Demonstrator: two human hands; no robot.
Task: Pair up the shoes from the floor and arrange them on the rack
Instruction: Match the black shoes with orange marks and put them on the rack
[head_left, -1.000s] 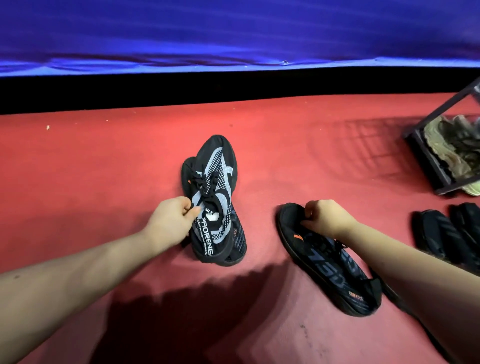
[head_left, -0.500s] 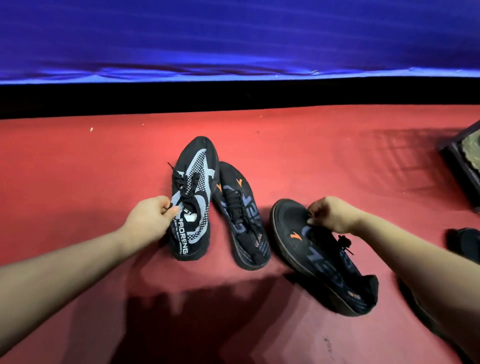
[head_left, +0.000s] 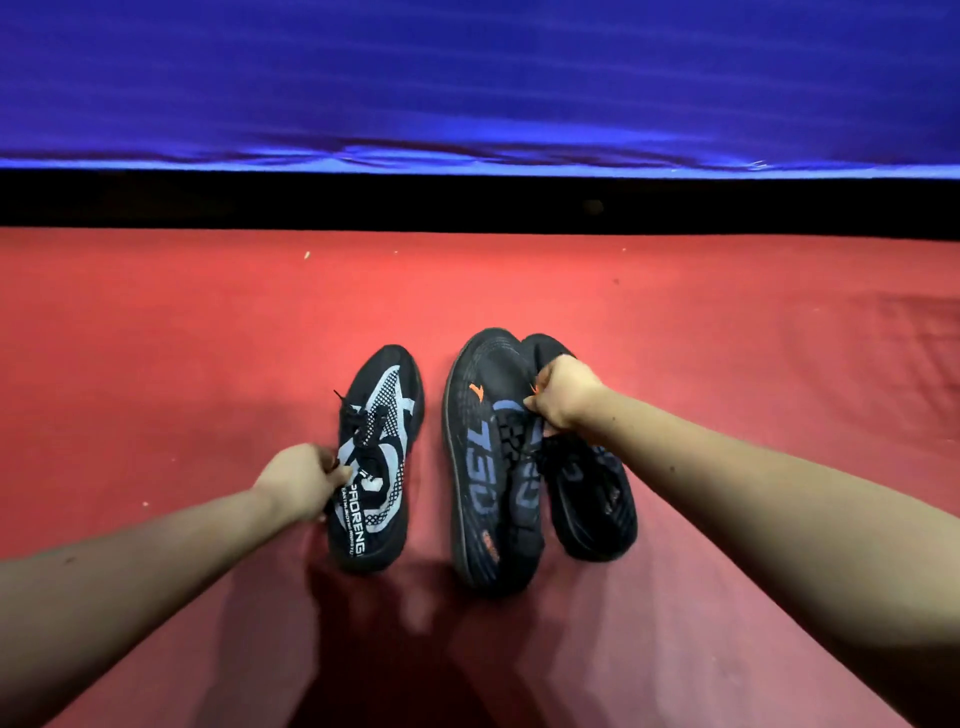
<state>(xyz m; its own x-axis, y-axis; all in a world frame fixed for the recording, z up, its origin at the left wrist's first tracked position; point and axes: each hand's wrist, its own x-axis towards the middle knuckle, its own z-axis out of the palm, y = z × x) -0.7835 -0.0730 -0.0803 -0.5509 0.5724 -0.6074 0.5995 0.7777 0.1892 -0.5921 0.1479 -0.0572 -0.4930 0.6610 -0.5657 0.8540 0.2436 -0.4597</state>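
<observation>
- The left hand (head_left: 304, 486) has its fingers curled onto the near side of a black knit sneaker with a pale blue pattern and white lettering (head_left: 376, 467), gripping it around the lace area. The sneaker is over the middle of the red carpeted floor (head_left: 156, 338), toe pointing to the far edge.
- The right hand (head_left: 563, 397) pinches two shoes together at their uppers: a black mesh sneaker with blue "750" print and orange marks (head_left: 480, 467), tilted onto its side, and a matching black sneaker (head_left: 592, 499) touching it on the right.
- Whether the shoes rest on the floor or hang just above it I cannot tell.
- The rack is not in view, and a blue cloth (head_left: 467, 78) hangs along the floor's far edge.
- Risk: one pinch carries two shoes, so the tilted one could slip free during a lift.
- Risk: the patterned sneaker's mate is not visible, so it could be shelved unpaired.
- Risk: its loose lace end could snag.
</observation>
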